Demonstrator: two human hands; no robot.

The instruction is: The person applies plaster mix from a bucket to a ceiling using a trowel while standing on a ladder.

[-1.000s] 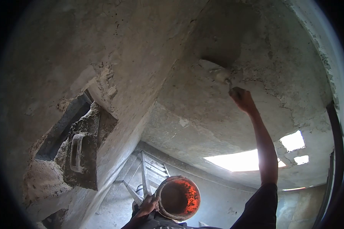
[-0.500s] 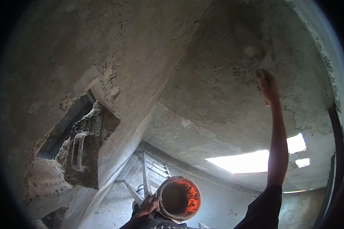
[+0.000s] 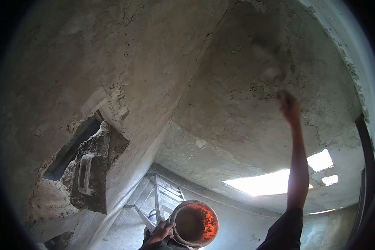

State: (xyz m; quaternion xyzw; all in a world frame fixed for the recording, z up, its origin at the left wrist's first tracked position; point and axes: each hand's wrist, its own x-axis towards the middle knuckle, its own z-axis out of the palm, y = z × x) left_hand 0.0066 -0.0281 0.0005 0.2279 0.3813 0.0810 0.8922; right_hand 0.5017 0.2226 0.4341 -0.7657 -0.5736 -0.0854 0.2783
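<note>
No text, label, brand, number or sign can be read. The bucket (image 3: 194, 223) at six o'clock shows patchy orange, with no legible lettering. The float (image 3: 87, 179) at eight o'clock is crusted, and no maker's mark can be read on it. The tool (image 3: 271, 72) between one and two o'clock is too blurred to show any. The shirt (image 3: 173, 246) is cut off at six o'clock, with nothing legible. The object (image 3: 152, 216) by the ladder (image 3: 158, 198), near seven o'clock, is too small to tell.
</note>
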